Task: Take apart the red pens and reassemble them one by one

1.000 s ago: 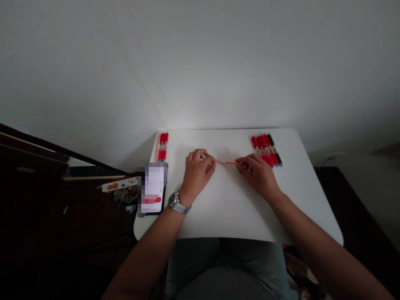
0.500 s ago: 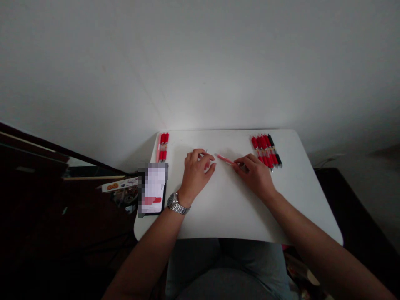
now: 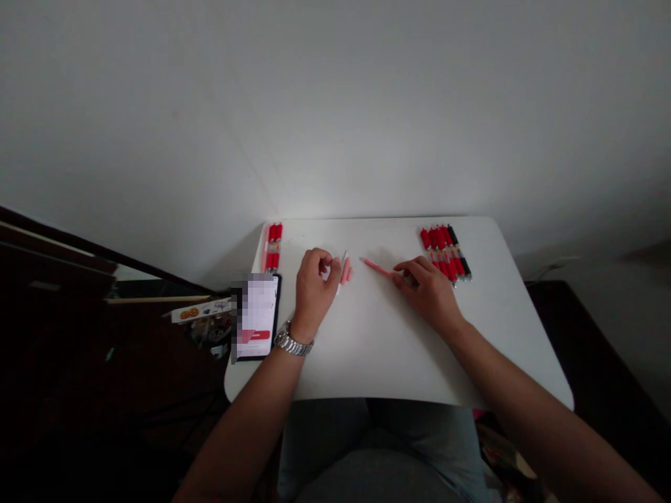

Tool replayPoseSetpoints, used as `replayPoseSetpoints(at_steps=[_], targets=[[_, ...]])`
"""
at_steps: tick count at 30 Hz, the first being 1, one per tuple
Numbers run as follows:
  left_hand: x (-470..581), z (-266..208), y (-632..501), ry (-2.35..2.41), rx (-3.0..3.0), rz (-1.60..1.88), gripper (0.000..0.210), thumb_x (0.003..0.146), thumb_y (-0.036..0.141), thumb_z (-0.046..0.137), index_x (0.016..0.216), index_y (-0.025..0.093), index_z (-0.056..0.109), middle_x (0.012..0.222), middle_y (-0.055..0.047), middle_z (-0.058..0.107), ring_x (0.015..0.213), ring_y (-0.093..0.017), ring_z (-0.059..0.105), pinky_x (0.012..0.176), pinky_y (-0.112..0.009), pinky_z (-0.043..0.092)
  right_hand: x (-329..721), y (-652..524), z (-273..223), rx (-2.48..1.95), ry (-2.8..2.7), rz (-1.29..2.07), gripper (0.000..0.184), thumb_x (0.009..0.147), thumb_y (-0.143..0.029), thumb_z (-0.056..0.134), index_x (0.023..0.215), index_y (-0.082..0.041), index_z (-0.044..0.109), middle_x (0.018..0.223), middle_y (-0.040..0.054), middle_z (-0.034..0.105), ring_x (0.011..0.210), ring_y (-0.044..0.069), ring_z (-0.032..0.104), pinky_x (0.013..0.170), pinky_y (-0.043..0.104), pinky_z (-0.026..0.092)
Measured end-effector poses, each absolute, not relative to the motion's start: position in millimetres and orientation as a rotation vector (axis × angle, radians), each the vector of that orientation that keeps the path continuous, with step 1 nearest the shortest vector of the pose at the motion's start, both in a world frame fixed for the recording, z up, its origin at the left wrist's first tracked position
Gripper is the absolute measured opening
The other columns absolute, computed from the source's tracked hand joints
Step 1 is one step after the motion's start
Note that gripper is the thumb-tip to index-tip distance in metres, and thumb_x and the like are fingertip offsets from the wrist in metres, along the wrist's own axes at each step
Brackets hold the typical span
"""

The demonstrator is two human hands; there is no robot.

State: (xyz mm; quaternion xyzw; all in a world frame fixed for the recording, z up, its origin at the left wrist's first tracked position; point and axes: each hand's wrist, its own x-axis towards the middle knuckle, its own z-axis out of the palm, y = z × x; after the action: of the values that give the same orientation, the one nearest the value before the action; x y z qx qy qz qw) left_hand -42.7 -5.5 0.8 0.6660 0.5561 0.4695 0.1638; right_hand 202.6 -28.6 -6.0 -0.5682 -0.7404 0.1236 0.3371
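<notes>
My right hand [image 3: 423, 286] pinches one end of a slim pink pen barrel [image 3: 376, 267], whose pale tip points left over the table. My left hand [image 3: 316, 283] wears a metal watch and has its fingers curled in toward the thumb; whether anything is between them is hidden. Just right of its fingertips, short pink pen parts [image 3: 347, 271] lie on the table beside a thin white piece [image 3: 344, 256], partly behind the thumb.
The white table [image 3: 419, 363] stands against a wall. Several red pens [image 3: 437, 251] and a black pen [image 3: 461, 250] lie at the right. Red pens [image 3: 275, 248] and a pink piece [image 3: 265, 248] lie at the left back, above a phone [image 3: 256, 314].
My left hand has drawn back to the left and its fingers have curled in, uncovering the pink parts and the white piece. My right hand has barely moved.
</notes>
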Motion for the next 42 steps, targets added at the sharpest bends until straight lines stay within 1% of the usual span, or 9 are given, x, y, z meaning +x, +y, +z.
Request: replayPoseSetpoints(at_steps=[4, 8, 11, 18, 24, 29, 35, 42], targets=[[-42.6, 1.3, -5.9, 1.545, 1.853, 1.383, 0.012, 0.094, 0.021, 0.058, 0.085, 0.022, 0.05, 0.079, 0.001, 0.052, 0.071, -0.014, 0.049, 0.069, -0.029, 0.042, 204.4, -31.4, 0.9, -1.437, -1.873, 0.322, 0.018, 0.098, -0.035, 0.057, 0.094, -0.02, 0.066, 0.083, 0.0051, 0.062, 0.068, 0.016, 0.057, 0.064, 0.03, 0.047], [-42.6, 2.3, -5.8, 1.546, 1.831, 1.402, 0.012, 0.092, 0.017, 0.057, 0.083, 0.022, 0.05, 0.077, 0.001, 0.052, 0.071, -0.014, 0.049, 0.068, -0.029, 0.041, 206.3, -34.6, 4.7, -1.414, -1.816, 0.388, 0.021, 0.097, -0.036, 0.057, 0.083, -0.021, 0.059, 0.071, 0.0016, 0.057, 0.06, 0.014, 0.051, 0.057, 0.028, 0.041], [-42.7, 2.4, -5.7, 1.553, 1.82, 1.4, 0.012, 0.091, 0.017, 0.057, 0.082, 0.022, 0.05, 0.077, 0.001, 0.052, 0.071, -0.014, 0.05, 0.068, -0.029, 0.042, 206.9, -35.9, 4.3, -1.414, -1.794, 0.451, 0.024, 0.097, -0.037, 0.057, 0.08, -0.021, 0.058, 0.067, 0.0004, 0.056, 0.058, 0.014, 0.05, 0.055, 0.028, 0.039], [-41.8, 0.3, -5.9, 1.537, 1.799, 1.391, 0.011, 0.092, 0.019, 0.057, 0.083, 0.022, 0.051, 0.078, 0.001, 0.054, 0.072, -0.014, 0.052, 0.07, -0.029, 0.044, 207.0, -35.3, 2.3, -1.425, -1.773, 0.485, 0.027, 0.097, -0.041, 0.056, 0.078, -0.021, 0.058, 0.066, 0.0002, 0.057, 0.058, 0.014, 0.051, 0.055, 0.028, 0.039], [-42.3, -0.6, -6.8, 1.527, 1.814, 1.366, 0.013, 0.097, 0.028, 0.057, 0.086, 0.022, 0.053, 0.08, 0.0, 0.056, 0.073, -0.015, 0.053, 0.071, -0.029, 0.045, 206.9, -34.6, 0.9, -1.435, -1.783, 0.467, 0.027, 0.097, -0.041, 0.056, 0.079, -0.021, 0.059, 0.065, 0.0001, 0.057, 0.057, 0.014, 0.051, 0.054, 0.028, 0.039], [-42.9, -1.0, -6.7, 1.525, 1.827, 1.368, 0.014, 0.099, 0.032, 0.055, 0.089, 0.022, 0.056, 0.083, -0.001, 0.059, 0.076, -0.016, 0.055, 0.072, -0.031, 0.046, 206.2, -35.1, 1.9, -1.426, -1.807, 0.466, 0.028, 0.098, -0.043, 0.055, 0.081, -0.021, 0.059, 0.067, 0.0012, 0.058, 0.058, 0.015, 0.052, 0.054, 0.029, 0.04], [-42.3, -0.9, -7.0, 1.519, 1.848, 1.364, 0.015, 0.1, 0.034, 0.055, 0.091, 0.021, 0.056, 0.084, -0.002, 0.059, 0.078, -0.016, 0.055, 0.073, -0.031, 0.046, 205.8, -34.5, 2.1, -1.423, -1.82, 0.459, 0.025, 0.097, -0.04, 0.056, 0.082, -0.021, 0.061, 0.07, 0.0025, 0.062, 0.06, 0.015, 0.055, 0.056, 0.029, 0.041], [-42.2, 1.0, -7.5, 1.542, 1.907, 1.371, 0.012, 0.099, 0.03, 0.055, 0.091, 0.021, 0.056, 0.085, -0.002, 0.06, 0.081, -0.016, 0.056, 0.078, -0.032, 0.046, 205.7, -33.2, -1.1, -1.401, -1.882, 0.469, 0.019, 0.097, -0.036, 0.056, 0.09, -0.021, 0.064, 0.078, 0.0043, 0.064, 0.067, 0.017, 0.059, 0.061, 0.029, 0.046]])
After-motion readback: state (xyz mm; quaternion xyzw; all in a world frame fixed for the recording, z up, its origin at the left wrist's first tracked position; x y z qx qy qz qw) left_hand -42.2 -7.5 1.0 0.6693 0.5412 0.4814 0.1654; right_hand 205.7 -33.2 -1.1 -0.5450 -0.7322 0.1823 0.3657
